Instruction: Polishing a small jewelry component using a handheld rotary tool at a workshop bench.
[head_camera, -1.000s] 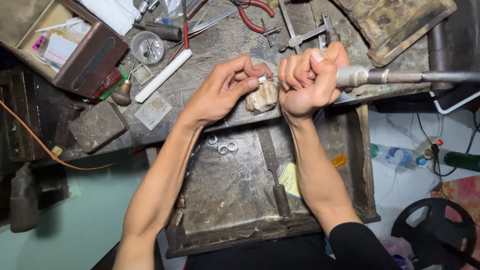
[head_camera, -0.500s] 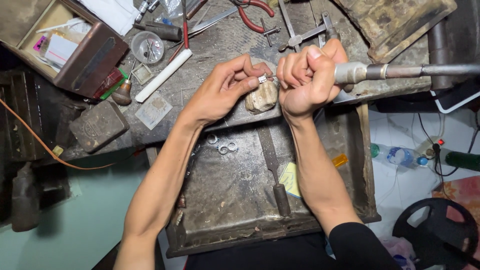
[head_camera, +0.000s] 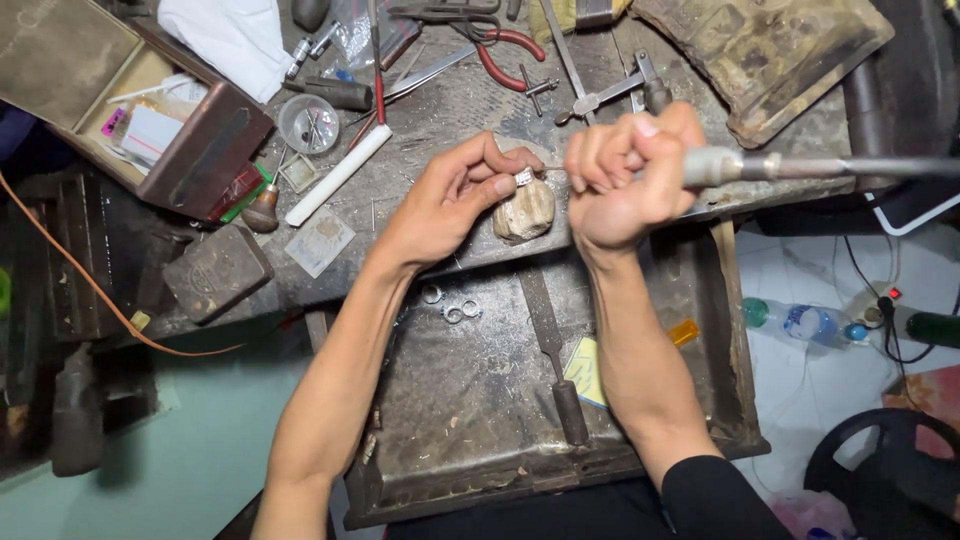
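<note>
Two hands at work over the bench edge. Left hand (head_camera: 455, 200) pinches a small silver ring (head_camera: 523, 177) btwn thumb & fingertips, braced on top of the worn bench peg (head_camera: 524, 211). Right hand (head_camera: 625, 175) is clenched round a rotary handpiece (head_camera: 735, 165), tip just beside the ring, hidden by fingers. Risk: pinch is tiny, so a skidding tip could nick a fingertip or flick the ring into the tray (head_camera: 480, 420) w/ loose rings (head_camera: 452, 305) below.
</note>
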